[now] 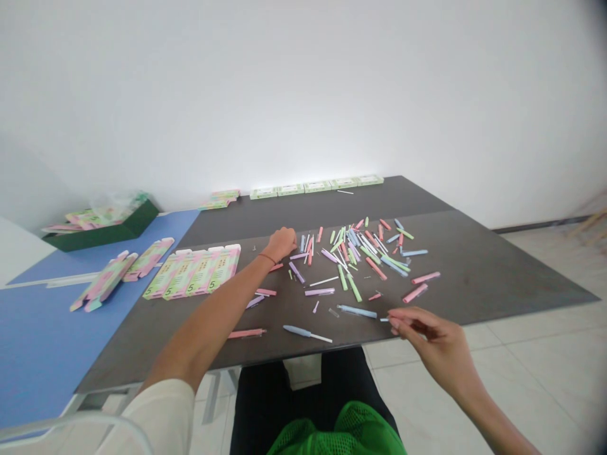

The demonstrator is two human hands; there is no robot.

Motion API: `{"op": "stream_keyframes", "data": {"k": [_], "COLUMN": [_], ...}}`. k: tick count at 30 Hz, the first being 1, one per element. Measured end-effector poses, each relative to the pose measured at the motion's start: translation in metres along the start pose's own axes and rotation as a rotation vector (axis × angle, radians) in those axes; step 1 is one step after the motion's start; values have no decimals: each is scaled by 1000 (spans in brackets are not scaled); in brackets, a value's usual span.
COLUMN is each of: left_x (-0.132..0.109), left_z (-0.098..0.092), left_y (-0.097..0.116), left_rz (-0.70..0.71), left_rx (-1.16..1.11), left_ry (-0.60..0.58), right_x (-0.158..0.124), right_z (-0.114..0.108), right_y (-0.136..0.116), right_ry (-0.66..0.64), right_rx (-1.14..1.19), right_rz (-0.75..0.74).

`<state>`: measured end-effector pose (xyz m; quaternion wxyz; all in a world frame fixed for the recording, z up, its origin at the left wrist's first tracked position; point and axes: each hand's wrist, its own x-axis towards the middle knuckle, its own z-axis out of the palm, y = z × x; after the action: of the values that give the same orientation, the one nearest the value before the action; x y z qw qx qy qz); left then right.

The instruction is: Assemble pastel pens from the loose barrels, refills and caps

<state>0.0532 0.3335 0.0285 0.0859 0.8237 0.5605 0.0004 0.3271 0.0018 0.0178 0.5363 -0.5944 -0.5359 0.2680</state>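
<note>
My left hand [283, 242] reaches across the table, at the left edge of the scattered pen parts. Its fingers are curled, and whatever they hold, if anything, is hidden. A blue pen barrel [302, 243] lies just right of it. Near the front edge, my right hand [429, 332] pinches a small light-blue pen part [384, 320] between thumb and fingertips. Left of that part lies a blue pen body [358, 311]. A blue grip with a white refill [307, 333] rests close to the front edge. A purple barrel [319, 292] lies farther back.
Pastel barrels and white refills form a loose pile [360, 246] on the dark table [474, 272]. Flat printed cartons [192, 272] lie left, others [107, 278] on a blue surface. A green tray [104, 234] holds packaging. Boxes [317, 186] line the back.
</note>
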Motion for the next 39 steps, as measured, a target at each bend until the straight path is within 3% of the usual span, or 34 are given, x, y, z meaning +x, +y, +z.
{"op": "stream_keyframes", "data": {"k": [10, 15, 19, 23, 27, 31, 34, 39], "left_x": [-10, -17, -34, -81, -162, -235, -262, -277], "left_z": [-8, -6, -15, -26, -27, -27, -29, -34], "left_y": [5, 11, 17, 33, 59, 83, 92, 98], "left_rz": [71, 53, 57, 167, 328, 469, 435, 429], "left_rx": [-80, -123, -186, -309, -477, -795, -847, -753], "left_ry": [-92, -23, 97, 223, 259, 402, 471, 576], "right_x": [3, 2, 6, 19, 31, 27, 17, 9], "right_z": [8, 13, 15, 14, 16, 19, 23, 30], "right_y": [0, -2, -10, -36, -77, -115, -130, -131], "right_ry": [-11, -5, 21, 52, 41, -13, -67, -158], "right_rx": [37, 41, 65, 5, -135, -198, -273, -332], "right_rz": [27, -7, -16, -142, -483, -682, -812, -891]}}
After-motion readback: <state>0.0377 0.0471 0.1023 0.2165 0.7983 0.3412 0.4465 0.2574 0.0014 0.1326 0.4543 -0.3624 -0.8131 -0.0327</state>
